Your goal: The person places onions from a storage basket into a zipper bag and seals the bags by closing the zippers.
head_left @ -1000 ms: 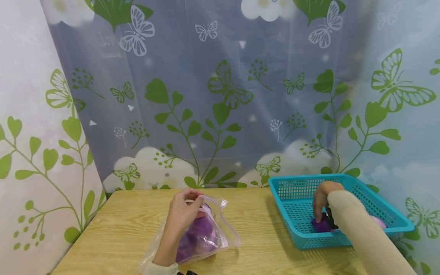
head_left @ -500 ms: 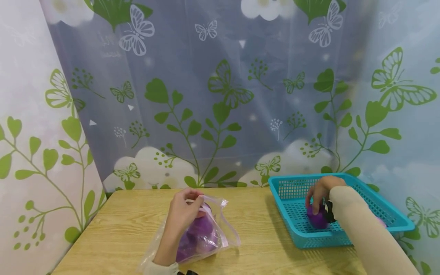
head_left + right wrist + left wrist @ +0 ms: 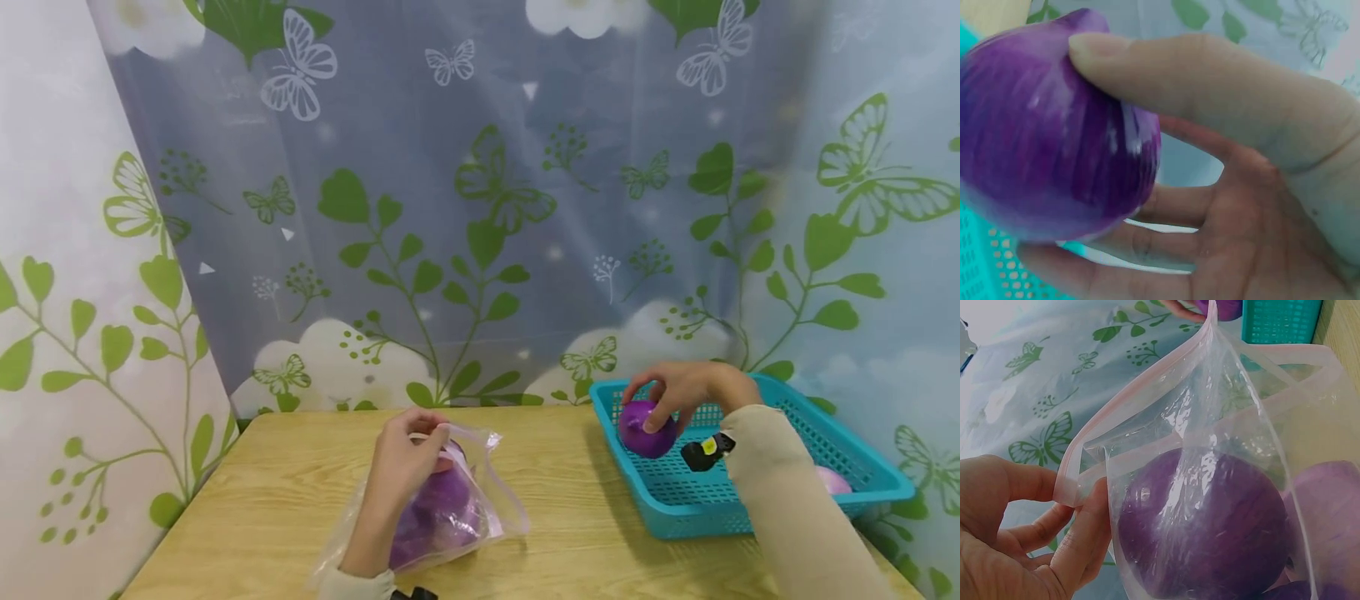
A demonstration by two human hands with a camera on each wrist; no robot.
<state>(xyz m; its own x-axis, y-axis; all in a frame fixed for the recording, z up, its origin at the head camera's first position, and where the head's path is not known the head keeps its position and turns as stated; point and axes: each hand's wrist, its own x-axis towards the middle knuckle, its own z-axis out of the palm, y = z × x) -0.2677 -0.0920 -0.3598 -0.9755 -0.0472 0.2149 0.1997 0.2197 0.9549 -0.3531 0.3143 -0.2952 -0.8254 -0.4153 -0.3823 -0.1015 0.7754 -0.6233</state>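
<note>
My right hand (image 3: 686, 390) grips a round purple onion (image 3: 645, 437) above the left side of a teal basket (image 3: 697, 523). In the right wrist view, the thumb lies by the onion's (image 3: 1054, 137) pointed tip, with the other fingers behind and beneath. On the table's left part, my left hand (image 3: 397, 467) pinches the mouth of a clear zip bag (image 3: 512, 504) between thumb and fingers. Seen from the left wrist, the bag's pink-edged mouth gapes. Inside it lie a dark purple onion (image 3: 1204, 531) and a paler one (image 3: 1329, 512), with more purple below.
A pale pink round thing (image 3: 832, 479) lies at the basket's right side, partly behind the right sleeve (image 3: 795, 500). Bare wooden table (image 3: 566, 492) shows between bag and basket. A patterned curtain (image 3: 480, 333) hangs along the back edge.
My right hand has lifted the purple onion from the basket floor and moved it up and to the left. The left hand and bag have stayed nearly still.
</note>
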